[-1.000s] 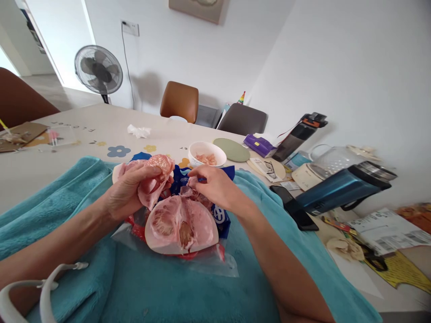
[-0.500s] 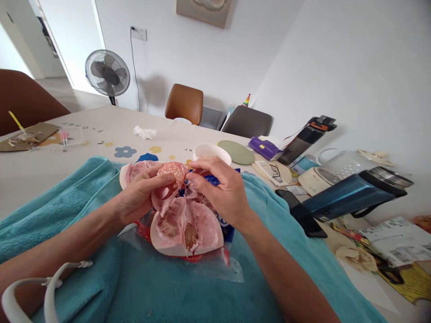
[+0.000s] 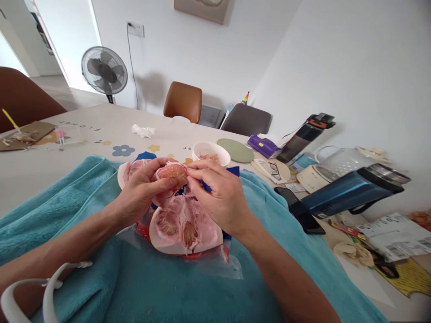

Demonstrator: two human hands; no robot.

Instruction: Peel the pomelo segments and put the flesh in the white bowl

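Both our hands are together at the fruit: the left hand (image 3: 143, 190) clamps a pink citrus segment (image 3: 172, 174) between thumb and fingers, and the right hand (image 3: 218, 193) closes its fingertips at the segment's right edge. Whether those fingertips pinch flesh or membrane, we cannot tell. Look where it is, held up just above the cut fruit half (image 3: 202, 229), whose hollowed pink inside faces us! That half lies on clear plastic (image 3: 224, 269) with red patches, over a teal towel (image 3: 168, 291). Behind our left hand sits another rind piece (image 3: 125, 174), partly hidden. Beyond the right hand we have a white bowl (image 3: 199, 149) with pink pulp inside, just beside a green mat (image 3: 237, 150). Over on our right, a black phone (image 3: 299, 211) lies near a blue flask (image 3: 350, 193).
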